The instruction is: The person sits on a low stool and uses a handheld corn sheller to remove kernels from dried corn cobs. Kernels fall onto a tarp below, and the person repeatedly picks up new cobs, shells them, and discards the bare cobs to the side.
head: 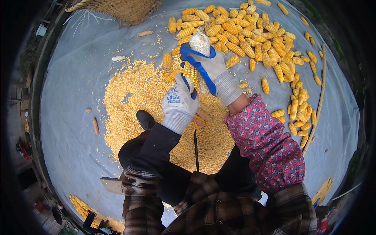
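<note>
My left hand, in a white and blue work glove, grips a partly shelled ear of corn that still bears yellow kernels. In a similar glove, my right hand is closed around a pale bare corncob, whose end sticks out beyond the fingers. The two hands are close together, and the right glove hides part of the ear. Beneath them spreads a heap of loose corn kernels. Some stripped cobs lie on the heap below my hands. A narrow dark bar stands between my legs.
Many whole corn ears are piled on the grey plastic sheet. A woven basket stands at the far left. A bamboo pole lies along the right. Another person's dark-clothed limb shows near more ears at lower left.
</note>
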### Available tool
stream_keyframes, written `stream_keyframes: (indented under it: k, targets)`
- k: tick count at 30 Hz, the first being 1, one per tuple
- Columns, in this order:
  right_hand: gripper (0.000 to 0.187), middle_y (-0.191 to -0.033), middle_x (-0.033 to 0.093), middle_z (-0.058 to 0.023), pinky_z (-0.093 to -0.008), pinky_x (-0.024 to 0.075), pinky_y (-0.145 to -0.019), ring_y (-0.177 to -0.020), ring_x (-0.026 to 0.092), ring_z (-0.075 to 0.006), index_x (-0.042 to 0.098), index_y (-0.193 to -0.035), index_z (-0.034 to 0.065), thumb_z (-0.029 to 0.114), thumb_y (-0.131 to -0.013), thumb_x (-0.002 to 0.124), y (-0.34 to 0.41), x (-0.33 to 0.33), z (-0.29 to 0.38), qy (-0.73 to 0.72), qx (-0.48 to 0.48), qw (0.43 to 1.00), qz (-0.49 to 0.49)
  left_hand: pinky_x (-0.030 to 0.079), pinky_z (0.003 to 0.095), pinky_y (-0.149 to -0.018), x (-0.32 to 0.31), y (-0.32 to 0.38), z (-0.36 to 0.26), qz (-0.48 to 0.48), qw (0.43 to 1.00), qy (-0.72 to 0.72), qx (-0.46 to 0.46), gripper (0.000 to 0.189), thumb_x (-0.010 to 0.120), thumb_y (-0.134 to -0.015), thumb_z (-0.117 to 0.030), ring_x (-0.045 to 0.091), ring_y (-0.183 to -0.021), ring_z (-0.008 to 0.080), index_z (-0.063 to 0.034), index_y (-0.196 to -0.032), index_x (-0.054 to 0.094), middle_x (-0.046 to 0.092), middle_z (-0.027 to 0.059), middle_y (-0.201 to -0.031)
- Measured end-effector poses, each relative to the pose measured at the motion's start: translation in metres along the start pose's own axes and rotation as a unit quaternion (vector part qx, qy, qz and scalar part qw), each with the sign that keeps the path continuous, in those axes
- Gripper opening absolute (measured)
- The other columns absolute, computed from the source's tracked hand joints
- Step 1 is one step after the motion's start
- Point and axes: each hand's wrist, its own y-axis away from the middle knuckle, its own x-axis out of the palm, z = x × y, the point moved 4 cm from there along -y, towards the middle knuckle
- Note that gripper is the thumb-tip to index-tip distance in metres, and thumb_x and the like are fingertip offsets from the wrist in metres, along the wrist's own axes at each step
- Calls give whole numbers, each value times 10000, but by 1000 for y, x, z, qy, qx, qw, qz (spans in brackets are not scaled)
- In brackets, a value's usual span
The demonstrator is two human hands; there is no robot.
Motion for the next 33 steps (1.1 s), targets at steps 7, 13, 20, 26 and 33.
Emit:
stream_keyframes:
  k: [7,13,20,26,33]
  targets:
    - [222,-885,623,-67,-297,496,-697,-787,619,-190,616,-1002,140,196,-787,616,-7,-8,10,-24,49,998,-38,328,170,-354,2,4,21,291,718,597,-207,302,669,-757,-106,469,-468,39,-34,-1009,519,533,-7,-666]
    - [241,-788,618,-66,-276,478,-604,-696,612,-139,604,-819,21,240,-754,678,-8,-6,9,32,-3,999,-30,479,416,-647,5,4,8,188,977,24,-96,546,617,-744,-187,600,-762,377,35,-1179,372,598,238,-846]
    - [176,-733,628,-29,-250,463,-588,-646,577,-95,630,-830,24,180,-763,674,-15,-5,-6,-147,-30,983,-110,277,195,-333,-6,15,5,299,724,588,-200,267,614,-819,-178,431,-399,81,-45,-1038,539,503,8,-623]
    - [313,-1113,600,-72,-286,457,-875,-1005,582,-190,545,-1196,93,143,-896,470,-10,-11,3,-29,-17,998,48,282,214,-329,-4,14,7,288,687,634,-205,334,582,-841,-197,450,-419,103,-20,-1114,505,486,32,-618]
    - [276,-896,654,-97,-285,525,-710,-809,641,-167,599,-1085,22,201,-892,518,-5,1,-6,-236,69,967,64,487,380,-555,-2,6,0,37,969,245,20,439,645,-731,-169,618,-651,298,17,-1087,469,598,158,-761]
